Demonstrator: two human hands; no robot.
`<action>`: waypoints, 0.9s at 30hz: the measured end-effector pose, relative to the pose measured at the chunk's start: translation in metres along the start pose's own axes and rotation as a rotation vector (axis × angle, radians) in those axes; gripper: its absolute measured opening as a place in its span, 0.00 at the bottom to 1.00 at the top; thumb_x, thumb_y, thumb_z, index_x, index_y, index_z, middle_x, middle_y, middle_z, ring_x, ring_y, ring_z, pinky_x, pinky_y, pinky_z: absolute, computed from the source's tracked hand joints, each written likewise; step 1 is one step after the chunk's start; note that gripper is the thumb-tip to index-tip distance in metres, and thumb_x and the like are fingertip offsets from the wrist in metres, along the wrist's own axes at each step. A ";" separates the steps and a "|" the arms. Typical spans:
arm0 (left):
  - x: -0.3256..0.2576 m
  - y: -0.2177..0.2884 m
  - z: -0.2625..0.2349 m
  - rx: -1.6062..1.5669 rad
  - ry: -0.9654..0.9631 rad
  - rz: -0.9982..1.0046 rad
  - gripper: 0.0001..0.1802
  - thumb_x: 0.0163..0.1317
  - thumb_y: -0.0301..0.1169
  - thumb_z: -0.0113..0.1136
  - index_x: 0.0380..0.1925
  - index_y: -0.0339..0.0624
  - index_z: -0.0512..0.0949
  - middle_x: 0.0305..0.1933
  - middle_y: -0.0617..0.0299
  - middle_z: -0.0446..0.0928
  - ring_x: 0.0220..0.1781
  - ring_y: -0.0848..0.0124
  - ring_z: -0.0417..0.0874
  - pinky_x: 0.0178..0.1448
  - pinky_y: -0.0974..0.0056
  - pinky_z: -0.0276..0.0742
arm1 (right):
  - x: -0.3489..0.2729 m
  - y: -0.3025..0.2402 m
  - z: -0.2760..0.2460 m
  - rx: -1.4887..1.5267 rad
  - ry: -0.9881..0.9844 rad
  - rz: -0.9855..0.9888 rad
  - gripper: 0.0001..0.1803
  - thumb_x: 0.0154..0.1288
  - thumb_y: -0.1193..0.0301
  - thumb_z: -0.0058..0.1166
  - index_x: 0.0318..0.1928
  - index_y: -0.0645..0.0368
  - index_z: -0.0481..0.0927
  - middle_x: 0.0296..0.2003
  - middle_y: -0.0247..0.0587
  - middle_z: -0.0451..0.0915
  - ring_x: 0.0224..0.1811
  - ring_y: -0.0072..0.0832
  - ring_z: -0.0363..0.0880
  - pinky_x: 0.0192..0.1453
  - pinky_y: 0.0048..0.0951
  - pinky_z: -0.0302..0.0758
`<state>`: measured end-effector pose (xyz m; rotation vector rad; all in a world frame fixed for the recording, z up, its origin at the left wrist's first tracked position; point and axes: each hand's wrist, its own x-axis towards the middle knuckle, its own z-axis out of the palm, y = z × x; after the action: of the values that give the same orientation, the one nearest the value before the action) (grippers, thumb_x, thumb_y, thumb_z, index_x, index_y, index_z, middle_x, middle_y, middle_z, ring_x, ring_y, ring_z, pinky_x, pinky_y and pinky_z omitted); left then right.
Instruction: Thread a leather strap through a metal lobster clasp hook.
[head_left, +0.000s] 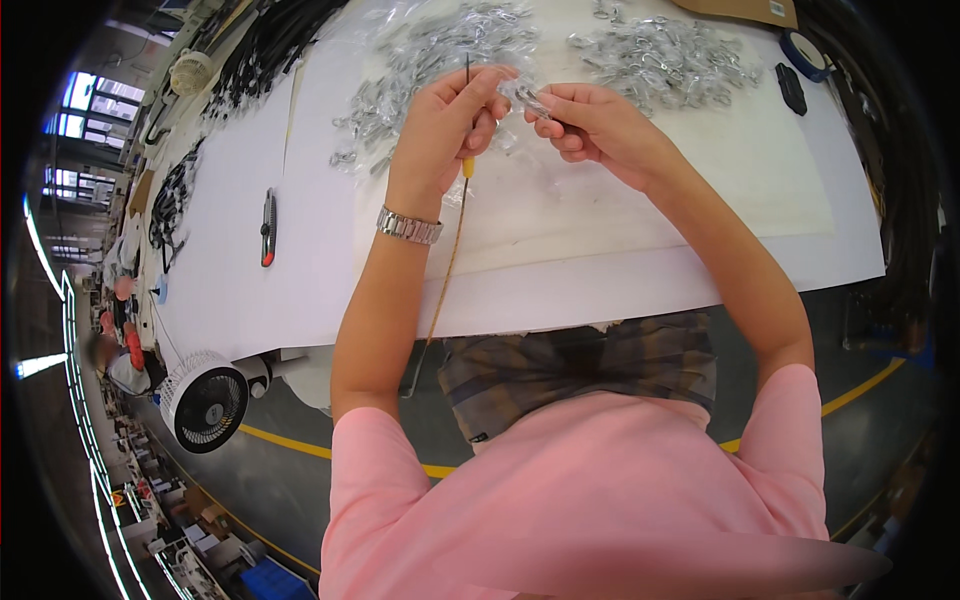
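My left hand (447, 125) pinches a thin tool (467, 120) with a dark needle tip and a yellow handle, from which a thin tan cord (447, 270) hangs down over the table edge. A metal watch sits on that wrist. My right hand (590, 122) holds a small clear plastic bag (530, 98) with a metal part in it, close to the tool's tip. Both hands hover over the white table (300, 280), just in front of a pile of small clear bags (440, 50).
A second pile of bagged metal parts (665, 60) lies at the far right. A red and black utility knife (268, 228) lies at the left. A tape roll (803, 52) and a dark object (791, 88) sit far right. Black cables (260, 50) line the far left. A white fan (205, 400) stands below the table.
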<state>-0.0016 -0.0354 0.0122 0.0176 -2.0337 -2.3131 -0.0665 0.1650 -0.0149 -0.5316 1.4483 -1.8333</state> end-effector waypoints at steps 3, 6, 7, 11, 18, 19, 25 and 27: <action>0.002 -0.003 0.002 0.007 -0.061 -0.049 0.10 0.72 0.31 0.64 0.45 0.35 0.83 0.26 0.70 0.74 0.19 0.85 0.63 0.23 0.76 0.55 | 0.000 0.000 0.000 0.089 -0.027 0.018 0.15 0.81 0.61 0.49 0.47 0.61 0.79 0.29 0.23 0.73 0.25 0.11 0.60 0.30 0.17 0.60; 0.001 -0.010 0.003 0.123 -0.058 0.009 0.10 0.70 0.30 0.65 0.44 0.35 0.83 0.26 0.69 0.75 0.19 0.85 0.63 0.23 0.76 0.55 | -0.002 0.001 0.000 0.101 -0.101 0.115 0.14 0.82 0.62 0.49 0.47 0.60 0.79 0.30 0.24 0.73 0.25 0.12 0.60 0.29 0.17 0.60; 0.001 -0.011 0.003 0.207 -0.025 0.049 0.10 0.69 0.31 0.65 0.43 0.35 0.82 0.25 0.69 0.75 0.19 0.85 0.63 0.23 0.75 0.55 | -0.002 0.002 0.004 0.038 -0.030 0.092 0.14 0.81 0.62 0.49 0.47 0.60 0.80 0.29 0.25 0.74 0.25 0.14 0.63 0.31 0.20 0.64; -0.003 -0.010 0.010 0.234 0.066 0.074 0.09 0.67 0.30 0.66 0.40 0.35 0.82 0.25 0.68 0.75 0.19 0.85 0.64 0.22 0.75 0.55 | -0.005 0.003 0.014 -0.679 0.139 -0.275 0.16 0.81 0.62 0.47 0.45 0.62 0.80 0.28 0.38 0.77 0.29 0.29 0.74 0.38 0.33 0.73; -0.003 -0.015 0.016 0.166 0.077 0.051 0.07 0.68 0.29 0.63 0.38 0.35 0.80 0.26 0.67 0.76 0.18 0.85 0.63 0.22 0.75 0.53 | -0.006 0.012 0.015 -0.929 0.250 -0.405 0.16 0.79 0.63 0.46 0.41 0.65 0.79 0.32 0.53 0.81 0.37 0.49 0.79 0.44 0.43 0.73; -0.004 -0.015 0.013 0.083 0.055 0.004 0.07 0.70 0.29 0.61 0.38 0.35 0.81 0.28 0.66 0.77 0.18 0.85 0.62 0.22 0.76 0.53 | -0.005 0.013 0.013 -0.878 0.242 -0.409 0.16 0.79 0.63 0.47 0.40 0.64 0.78 0.29 0.43 0.76 0.33 0.36 0.73 0.41 0.37 0.70; 0.010 -0.015 -0.025 0.104 0.162 0.041 0.14 0.74 0.30 0.54 0.51 0.34 0.83 0.31 0.66 0.79 0.22 0.82 0.66 0.25 0.75 0.59 | -0.005 0.003 0.011 -0.703 0.144 -0.293 0.15 0.80 0.61 0.47 0.38 0.58 0.78 0.27 0.28 0.69 0.28 0.18 0.65 0.34 0.25 0.65; 0.008 -0.012 -0.028 0.238 -0.005 0.017 0.16 0.75 0.30 0.53 0.54 0.34 0.82 0.31 0.65 0.81 0.25 0.81 0.67 0.28 0.74 0.63 | -0.006 0.002 0.010 -0.634 0.098 -0.254 0.15 0.80 0.61 0.47 0.37 0.57 0.78 0.27 0.26 0.69 0.28 0.16 0.64 0.32 0.23 0.63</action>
<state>-0.0083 -0.0617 -0.0025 0.0053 -2.2883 -2.0501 -0.0550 0.1627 -0.0130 -0.9799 2.1192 -1.5722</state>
